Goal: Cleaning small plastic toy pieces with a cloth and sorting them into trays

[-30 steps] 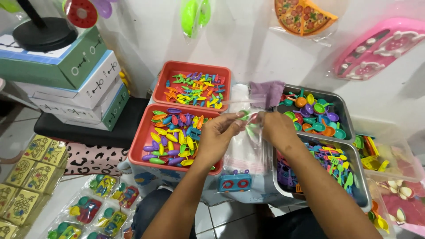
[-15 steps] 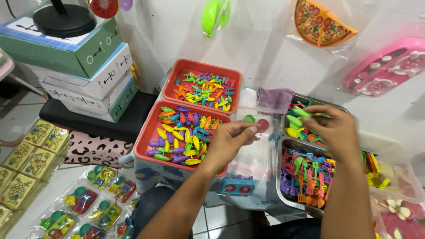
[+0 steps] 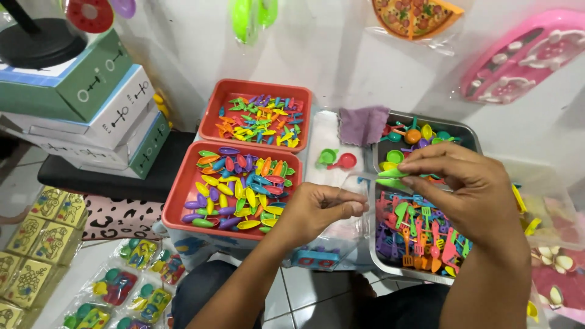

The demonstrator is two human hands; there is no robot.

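Since half a second ago, the right hand (image 3: 469, 192) has come back from the far steel tray (image 3: 466, 131) toward the clear plastic bag (image 3: 353, 213), its grip closed on a green toy spoon (image 3: 391, 175) pinched between thumb and fingers. Left hand (image 3: 317, 210) holds the bag's rim, fingers curled shut on the film, over the near middle of the table. A green scoop (image 3: 326, 157) and a red scoop (image 3: 346, 161) lie on the white cloth (image 3: 329, 131) between the trays. By my reading the packing is early: the bag looks nearly empty, and the red tray of leaf shapes (image 3: 189, 189), the far red tray (image 3: 210, 113) and the near steel tray of forks (image 3: 381, 262) remain full.
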